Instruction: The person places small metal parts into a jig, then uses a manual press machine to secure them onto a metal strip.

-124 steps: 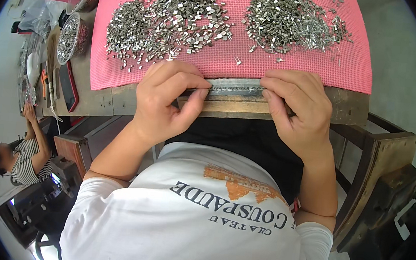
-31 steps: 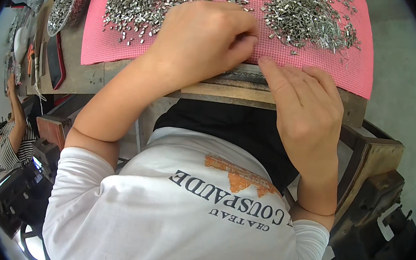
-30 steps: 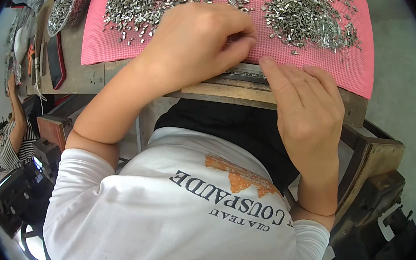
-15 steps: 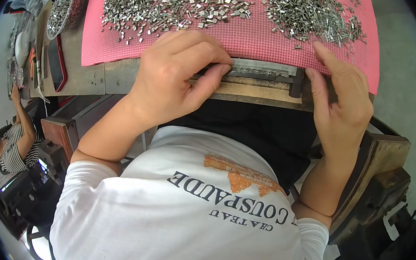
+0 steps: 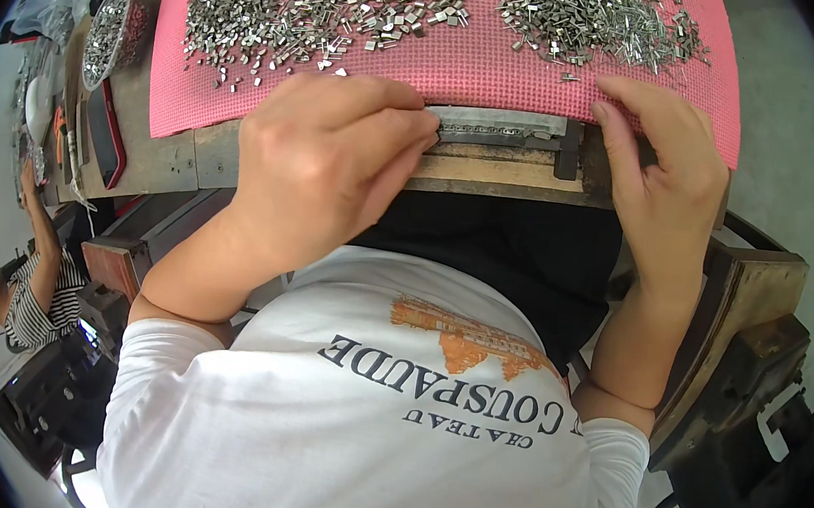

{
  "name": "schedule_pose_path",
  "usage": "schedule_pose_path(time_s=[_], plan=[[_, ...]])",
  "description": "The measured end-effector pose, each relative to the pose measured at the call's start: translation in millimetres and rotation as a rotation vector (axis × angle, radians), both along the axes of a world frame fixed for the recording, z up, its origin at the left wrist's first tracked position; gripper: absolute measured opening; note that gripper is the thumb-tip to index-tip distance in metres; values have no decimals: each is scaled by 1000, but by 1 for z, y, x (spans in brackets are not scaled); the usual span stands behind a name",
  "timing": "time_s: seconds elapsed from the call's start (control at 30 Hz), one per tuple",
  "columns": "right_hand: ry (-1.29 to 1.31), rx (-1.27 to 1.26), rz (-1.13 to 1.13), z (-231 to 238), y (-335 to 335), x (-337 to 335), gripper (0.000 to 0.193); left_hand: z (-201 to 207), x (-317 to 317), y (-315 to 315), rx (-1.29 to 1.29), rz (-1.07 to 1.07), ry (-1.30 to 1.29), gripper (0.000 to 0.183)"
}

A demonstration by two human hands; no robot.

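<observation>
My left hand (image 5: 324, 153) is closed in a pinch at the left part of a narrow metal fixture (image 5: 503, 124). Its fingertips touch or nearly touch the fixture; whatever they hold is hidden. A row of tiny metal bits runs along the fixture's slot. Just beyond the fixture's right end, my right hand (image 5: 669, 176) hovers by the edge of a pink mesh mat (image 5: 501, 87). Thumb and forefinger stand apart with nothing visible between them. A single small metal piece (image 5: 569, 78) lies on the mat near that forefinger.
Two heaps of small metal parts, one at left (image 5: 283, 12) and one at right (image 5: 586, 21), cover the mat's far side. A clear tub of parts (image 5: 107, 34) and a dark red-edged tray (image 5: 108, 132) are at left. Farther left sits another person (image 5: 30, 301) in stripes.
My left thumb has closed up against the fingers at the fixture. My right thumb has risen toward the forefinger, narrowing their gap. The whole view has shifted slightly.
</observation>
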State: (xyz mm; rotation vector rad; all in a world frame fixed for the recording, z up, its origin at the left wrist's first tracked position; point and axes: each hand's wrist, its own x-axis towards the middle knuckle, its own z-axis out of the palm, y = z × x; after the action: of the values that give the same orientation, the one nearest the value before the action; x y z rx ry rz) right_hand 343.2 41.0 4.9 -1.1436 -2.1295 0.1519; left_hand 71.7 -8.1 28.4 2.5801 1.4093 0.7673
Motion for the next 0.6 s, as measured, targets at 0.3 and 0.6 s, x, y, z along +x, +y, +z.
schedule_pose_path(time_s=[0.3,0.6], plan=[[-87,-7,72,-10,17,-13,6,-3,-9,35,-199,94,-210,20],[-32,-21,82,-14,22,-10,11,-12,9,73,5,72,71,12]])
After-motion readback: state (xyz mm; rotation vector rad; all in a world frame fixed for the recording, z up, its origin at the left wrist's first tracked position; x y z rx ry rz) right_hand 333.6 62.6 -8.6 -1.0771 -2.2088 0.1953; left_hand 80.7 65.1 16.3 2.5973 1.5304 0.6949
